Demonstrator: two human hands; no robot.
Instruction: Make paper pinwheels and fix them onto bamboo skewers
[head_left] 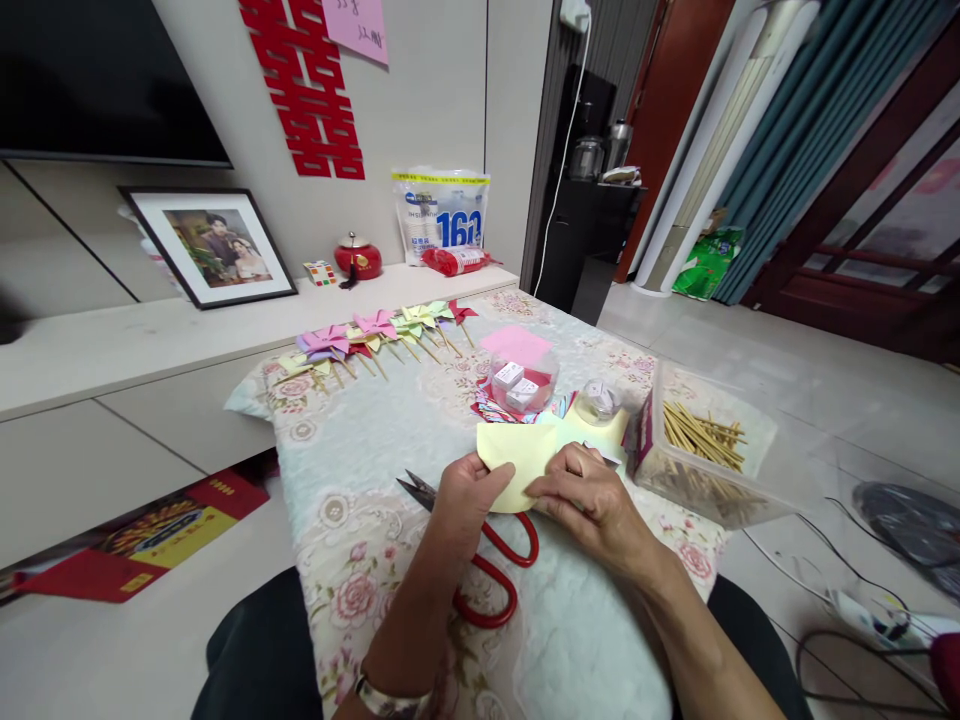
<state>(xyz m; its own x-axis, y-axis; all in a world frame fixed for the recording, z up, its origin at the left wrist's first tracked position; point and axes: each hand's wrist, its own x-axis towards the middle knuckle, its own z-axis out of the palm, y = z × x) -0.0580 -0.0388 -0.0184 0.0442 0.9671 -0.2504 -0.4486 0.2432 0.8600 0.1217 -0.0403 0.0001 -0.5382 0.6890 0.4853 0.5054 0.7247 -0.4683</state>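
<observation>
I am watching both hands, left hand (466, 497) and right hand (583, 492), pinching a yellow paper sheet (525, 455) flat, fingers closed narrowly, above red scissors (487, 560).

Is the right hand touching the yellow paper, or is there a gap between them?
Touching. In the head view, the right hand lies on the yellow paper, its fingers pressing the lower edge with no gap.

Soft, even indoor light; sharp centre, wide-angle bending at the edges, faint shadows, no glare.

One head view – looks forward and down, close over the table (375, 440).
</observation>
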